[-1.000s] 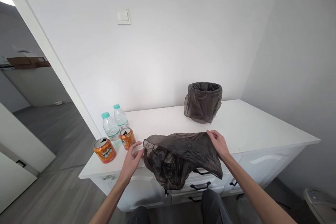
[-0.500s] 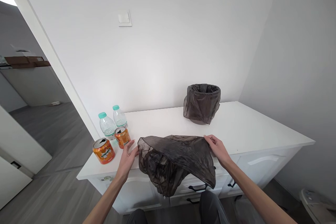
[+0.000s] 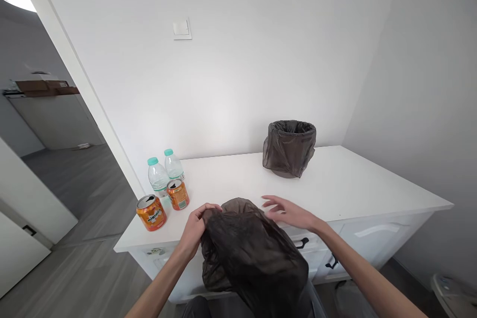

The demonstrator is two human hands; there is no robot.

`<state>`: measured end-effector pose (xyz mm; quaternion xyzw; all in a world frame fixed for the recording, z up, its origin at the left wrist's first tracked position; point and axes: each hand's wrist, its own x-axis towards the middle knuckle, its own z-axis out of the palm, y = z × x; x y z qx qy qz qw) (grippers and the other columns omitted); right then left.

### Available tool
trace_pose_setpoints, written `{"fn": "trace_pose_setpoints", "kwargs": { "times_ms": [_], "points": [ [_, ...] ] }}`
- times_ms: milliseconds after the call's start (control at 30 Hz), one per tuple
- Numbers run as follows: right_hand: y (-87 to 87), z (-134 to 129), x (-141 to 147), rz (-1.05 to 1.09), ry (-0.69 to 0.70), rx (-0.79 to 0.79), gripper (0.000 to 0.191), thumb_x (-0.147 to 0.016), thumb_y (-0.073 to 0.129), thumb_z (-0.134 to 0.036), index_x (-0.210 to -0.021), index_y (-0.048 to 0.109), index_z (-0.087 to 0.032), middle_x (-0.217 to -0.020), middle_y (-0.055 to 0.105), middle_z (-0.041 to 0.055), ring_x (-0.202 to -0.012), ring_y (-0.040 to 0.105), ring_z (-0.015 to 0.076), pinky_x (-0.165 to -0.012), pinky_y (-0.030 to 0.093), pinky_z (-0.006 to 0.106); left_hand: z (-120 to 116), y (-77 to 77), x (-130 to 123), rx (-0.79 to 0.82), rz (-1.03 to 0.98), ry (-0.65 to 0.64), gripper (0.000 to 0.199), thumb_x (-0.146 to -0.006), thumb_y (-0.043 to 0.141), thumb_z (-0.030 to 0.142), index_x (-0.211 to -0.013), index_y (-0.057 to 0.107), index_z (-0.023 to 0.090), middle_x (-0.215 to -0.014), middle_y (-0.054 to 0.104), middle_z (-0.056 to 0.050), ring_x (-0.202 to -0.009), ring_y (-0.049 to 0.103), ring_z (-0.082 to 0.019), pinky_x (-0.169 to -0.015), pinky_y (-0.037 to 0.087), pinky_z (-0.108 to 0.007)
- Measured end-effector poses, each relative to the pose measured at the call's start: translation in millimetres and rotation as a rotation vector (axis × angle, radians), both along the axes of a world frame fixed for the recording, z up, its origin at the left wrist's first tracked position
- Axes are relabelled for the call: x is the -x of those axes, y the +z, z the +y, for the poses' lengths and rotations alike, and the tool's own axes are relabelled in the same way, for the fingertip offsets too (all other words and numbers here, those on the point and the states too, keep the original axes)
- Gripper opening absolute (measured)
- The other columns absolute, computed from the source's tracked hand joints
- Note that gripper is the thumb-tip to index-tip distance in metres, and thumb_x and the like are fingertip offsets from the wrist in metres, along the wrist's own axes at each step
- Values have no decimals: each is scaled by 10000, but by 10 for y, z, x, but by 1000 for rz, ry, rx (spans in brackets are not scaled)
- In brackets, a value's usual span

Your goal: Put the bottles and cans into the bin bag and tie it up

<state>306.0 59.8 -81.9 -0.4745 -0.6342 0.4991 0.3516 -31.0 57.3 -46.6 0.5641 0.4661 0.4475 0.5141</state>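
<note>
A dark, thin plastic garbage bag (image 3: 253, 253) hangs crumpled over the front edge of the white cabinet, its lower part reaching my knees. My left hand (image 3: 197, 226) is closed on the bag's upper left edge. By the bag's upper right side, my right hand (image 3: 288, 212) has its fingers spread, holding nothing; whether a fingertip brushes the plastic I cannot tell. To the left of my left hand stand two orange soda cans, the front can (image 3: 151, 212) and the rear can (image 3: 178, 195). Behind them are two clear bottles with teal caps, a left bottle (image 3: 158, 177) and a right bottle (image 3: 173, 165).
A small bin (image 3: 289, 149) lined with a dark bag stands at the back of the white cabinet top (image 3: 223, 174). Black handles (image 3: 302, 243) stick out from the cabinet front. A wall rises behind, and a doorway opens on the left.
My right hand has let go of the bag's right corner and moved left with its fingers spread. The bag has bunched together and hangs lower. My left hand has closed on its edge.
</note>
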Motion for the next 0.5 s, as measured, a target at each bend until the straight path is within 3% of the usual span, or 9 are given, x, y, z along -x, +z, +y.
{"fn": "trace_pose_setpoints", "kwargs": {
  "times_ms": [133, 233, 300, 367, 500],
  "points": [
    [311, -139, 417, -97, 392, 47, 764, -753, 824, -590, -1416, 617, -271, -1285, 715, 68, -1172, 652, 289, -1013, 533, 428, -34, 143, 59, -41, -209, -89, 192, -865, 740, 361, -802, 664, 197, -1184, 753, -93, -1145, 655, -268, -952, 492, -337],
    [626, -270, 528, -112, 512, 42, 625, -754, 835, -554, -1291, 707, -260, -1214, 755, 39, -1165, 666, 316, -1049, 520, 458, 25, 393, 230, -90, -272, -105, 211, -902, 708, 352, -786, 625, 197, -1237, 732, -108, -1224, 629, -290, -993, 491, -366],
    [776, -324, 487, -15, 445, 31, 636, -741, 850, -544, -1285, 712, -247, -1229, 754, 50, -1190, 658, 322, -1080, 502, 473, 92, 642, 344, -146, -296, -82, 190, -887, 716, 331, -793, 615, 200, -1260, 719, -99, -1198, 638, -285, -976, 506, -368],
    [820, -351, 381, 162, 335, 44, 725, -691, 882, -567, -1309, 699, -234, -1279, 736, 80, -1231, 642, 331, -1102, 483, 485, 134, 955, 394, -230, -321, -46, 170, -861, 729, 305, -800, 606, 207, -1260, 713, -72, -1143, 654, -260, -965, 517, -354],
    [622, -371, 159, 526, 23, 145, 744, -597, 863, -726, -1170, 755, -264, -1252, 751, 103, -1226, 659, 349, -1078, 497, 481, 33, 1615, 213, -394, -322, 0, 222, -838, 720, 293, -750, 532, 212, -1247, 704, -22, -1041, 666, -213, -881, 534, -295]
  ]
}}
